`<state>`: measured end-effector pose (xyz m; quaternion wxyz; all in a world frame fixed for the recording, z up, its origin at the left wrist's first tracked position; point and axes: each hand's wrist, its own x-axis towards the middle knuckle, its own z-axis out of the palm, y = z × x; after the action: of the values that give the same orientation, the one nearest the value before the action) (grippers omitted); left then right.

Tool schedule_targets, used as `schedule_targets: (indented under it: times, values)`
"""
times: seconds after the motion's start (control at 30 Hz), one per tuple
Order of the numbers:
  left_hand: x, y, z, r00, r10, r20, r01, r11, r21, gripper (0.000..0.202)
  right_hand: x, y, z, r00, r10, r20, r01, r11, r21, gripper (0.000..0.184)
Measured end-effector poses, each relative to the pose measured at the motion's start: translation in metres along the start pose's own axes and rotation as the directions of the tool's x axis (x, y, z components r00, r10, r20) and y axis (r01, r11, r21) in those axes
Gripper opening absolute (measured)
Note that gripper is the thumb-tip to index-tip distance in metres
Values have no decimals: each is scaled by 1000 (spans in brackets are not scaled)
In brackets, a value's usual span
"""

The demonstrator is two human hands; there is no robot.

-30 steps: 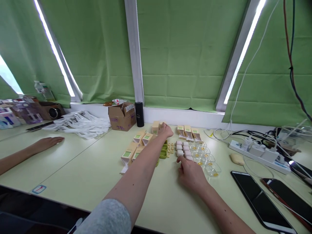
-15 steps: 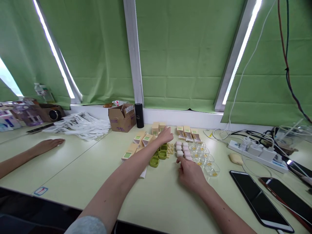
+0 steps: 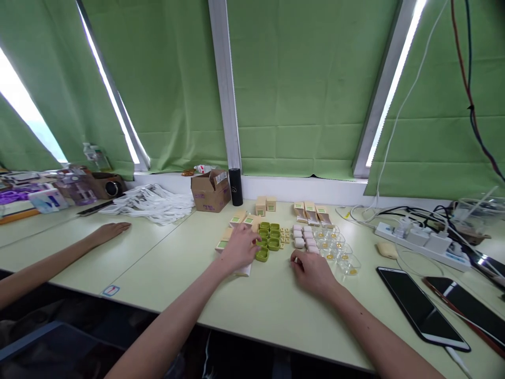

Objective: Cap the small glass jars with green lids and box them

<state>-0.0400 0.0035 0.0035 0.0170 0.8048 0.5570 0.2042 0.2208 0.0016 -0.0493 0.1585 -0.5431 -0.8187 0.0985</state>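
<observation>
My left hand [image 3: 240, 246] is over the small cardboard boxes [image 3: 223, 243] with green labels, its bent fingers apart beside the green square cups [image 3: 262, 255]. I see nothing held in it. My right hand [image 3: 315, 272] rests on the table with its fingers curled in, just in front of the pale pink and white rounded blocks [image 3: 311, 242]. Nothing shows in its fingers. Between the cups and the blocks lie several tiny yellowish pieces [image 3: 282, 238]. Clear plastic cups [image 3: 349, 267] with yellow spots inside stand to the right of the blocks.
More small boxes [image 3: 261, 205] and open cartons [image 3: 311, 213] stand at the back. Behind are a brown cardboard box [image 3: 211, 193] and a black cylinder [image 3: 235, 187]. Phones [image 3: 422, 308] and a power strip [image 3: 420, 242] lie right. Another person's hand [image 3: 110, 233] rests left, near white strips [image 3: 152, 205].
My left hand has drawn back from the rear small boxes to the nearer ones, left of the green cups. My right index finger has pulled back from the blocks and curled. The view has shifted left.
</observation>
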Motion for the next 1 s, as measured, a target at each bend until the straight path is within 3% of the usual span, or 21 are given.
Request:
schedule_targets:
  times: [0.13, 0.33, 0.43, 0.53, 0.63, 0.73, 0.83, 1.0]
  values:
    - [-14, 6, 10, 997, 47, 57, -53, 994, 98, 17, 1, 2, 1, 1000, -5, -10, 5, 1000, 13, 17]
    - [-14, 9, 18, 992, 92, 84, -104, 982, 155, 22, 2, 5, 7, 998, -32, -55, 35, 998, 58, 15]
    - [-9, 12, 15, 994, 103, 42, -106, 992, 62, 20, 3, 7, 13, 982, -88, -169, 114, 982, 148, 18]
    - [4, 16, 9, 997, 80, -18, -82, 974, -211, 9, 6, 8, 17, 952, -74, -296, 166, 939, 301, 40]
    - [26, 21, 8, 1000, -1, 4, 4, 813, -582, 14, 14, 6, 13, 928, -35, -371, 208, 874, 438, 64]
    - [47, 27, 15, 994, -68, 91, 113, 518, -848, 30, 25, 2, 5, 915, -11, -403, 243, 812, 530, 69]
    - [55, 33, 27, 985, -62, 160, 172, 350, -921, 31, 33, -2, -3, 917, 36, -398, 238, 751, 616, 66]
    - [45, 40, 45, 960, 53, 274, 274, 7, -962, 24, 32, -6, 3, 886, 75, -457, 280, 699, 658, 53]
